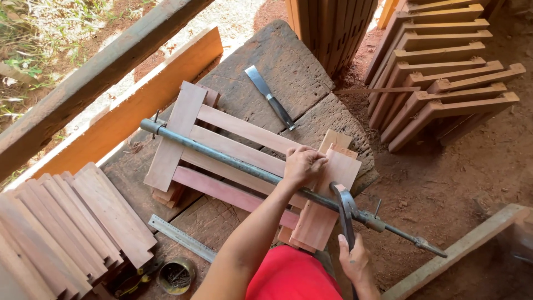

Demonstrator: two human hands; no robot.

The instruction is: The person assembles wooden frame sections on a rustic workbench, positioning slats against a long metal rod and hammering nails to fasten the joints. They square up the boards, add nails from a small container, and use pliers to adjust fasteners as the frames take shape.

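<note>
Three pale slats and one reddish slat are lying side by side in a wooden frame (244, 158), which is sitting on the weathered workbench (288, 61), spanning its middle out to the right edge. A long pipe clamp (222, 158) is running diagonally across the frame, squeezing the two end stiles together. Left hand (304, 165) is pressing down, curled over the right stile (327, 200) just beside the clamp bar; it is holding nothing, only steadying. Right hand (355, 264) is closed around the handle of a hammer (345, 208), whose head is resting at the stile close to the bar.

Judgement: blows are best kept light and square to the stile, with the left fingers kept clear of the head and the clamp kept tight so the joints are not springing.

A chisel (270, 97) is lying near the bench's far edge, a steel ruler (181, 238) along the near edge, a tin of nails (176, 275) at the near left corner. Stacked boards (72, 228) are sitting left; finished frames (444, 72) are leaning far right
</note>
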